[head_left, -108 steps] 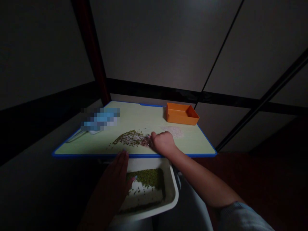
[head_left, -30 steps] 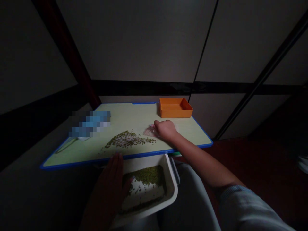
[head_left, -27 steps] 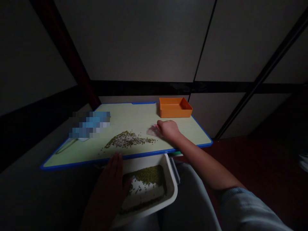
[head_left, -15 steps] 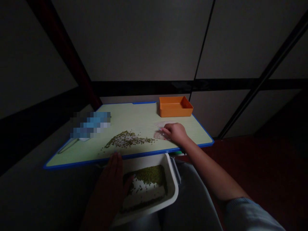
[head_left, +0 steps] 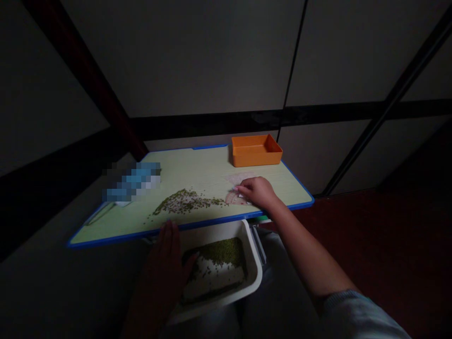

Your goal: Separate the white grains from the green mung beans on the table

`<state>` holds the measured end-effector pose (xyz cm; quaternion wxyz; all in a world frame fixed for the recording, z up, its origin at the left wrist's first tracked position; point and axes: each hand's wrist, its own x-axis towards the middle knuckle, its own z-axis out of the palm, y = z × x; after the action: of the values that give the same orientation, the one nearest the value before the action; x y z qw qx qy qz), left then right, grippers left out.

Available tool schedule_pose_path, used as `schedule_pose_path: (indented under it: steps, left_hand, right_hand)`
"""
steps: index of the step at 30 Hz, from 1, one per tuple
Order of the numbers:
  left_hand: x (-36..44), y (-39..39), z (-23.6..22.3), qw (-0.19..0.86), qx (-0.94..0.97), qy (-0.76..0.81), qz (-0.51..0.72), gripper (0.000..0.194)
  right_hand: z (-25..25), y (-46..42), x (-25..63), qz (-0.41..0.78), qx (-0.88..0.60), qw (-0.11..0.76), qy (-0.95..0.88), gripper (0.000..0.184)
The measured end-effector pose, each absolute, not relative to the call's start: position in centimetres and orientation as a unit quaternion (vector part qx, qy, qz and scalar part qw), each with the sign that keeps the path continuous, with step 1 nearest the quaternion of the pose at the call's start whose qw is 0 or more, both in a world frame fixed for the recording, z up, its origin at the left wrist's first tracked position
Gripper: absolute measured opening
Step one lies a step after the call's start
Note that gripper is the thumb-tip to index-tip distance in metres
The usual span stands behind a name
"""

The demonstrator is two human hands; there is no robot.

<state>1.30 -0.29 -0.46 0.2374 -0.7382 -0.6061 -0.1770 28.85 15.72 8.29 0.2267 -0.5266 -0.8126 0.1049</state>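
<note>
My right hand (head_left: pixel 259 192) is closed, thumb and fingers pinched on a clear protractor (head_left: pixel 233 197) with pinkish curved markings, low over the tabletop (head_left: pixel 197 165). Just behind it lies a thin patch of pale grains (head_left: pixel 237 178), partly hidden by the hand. To its left spreads a pile of green beans (head_left: pixel 187 200) mixed with pale grains. My left hand (head_left: pixel 164 259) is open, fingers stretched at the table's front edge and thumb over a white bin (head_left: pixel 256 278). Inside the bin, green beans (head_left: pixel 224 252) are heaped towards the far right.
At the back right of the table stands an orange open box (head_left: pixel 256 157). A blurred-out blue and white object (head_left: pixel 132 183) lies on the left, with a cord (head_left: pixel 100 214) beside it. Cabinet panels (head_left: pixel 212 61) rise behind the table.
My right hand has drawn the protractor away from the bean pile, first back, then right, beside the pale grains. My left hand stays at the bin. The view has shifted slightly.
</note>
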Motion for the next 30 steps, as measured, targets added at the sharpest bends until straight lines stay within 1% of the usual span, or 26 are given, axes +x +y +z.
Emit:
schedule_pose_path:
  steps: [7, 16, 26, 30]
  left_hand:
    - [1.33, -0.36, -0.13, 0.241, -0.74, -0.604, -0.169, 0.082]
    - [1.36, -0.46, 0.14, 0.235, -0.744, -0.6, -0.175, 0.082]
    - [1.64, -0.22, 0.12, 0.25, -0.741, -0.6, -0.169, 0.082]
    - [1.68, -0.06, -0.24, 0.246, -0.74, -0.603, -0.171, 0.084]
  right_hand:
    - [8.02, 15.61, 28.66, 0.103, -0.512, 0.239, -0.819, 0.036]
    - [8.12, 15.74, 29.1, 0.151, -0.507, 0.261, -0.807, 0.039]
    - [8.08, 15.46, 28.56, 0.17, -0.468, 0.253, -0.829, 0.037]
    - [7.9, 15.45, 28.37, 0.195, -0.451, 0.253, -0.833, 0.035]
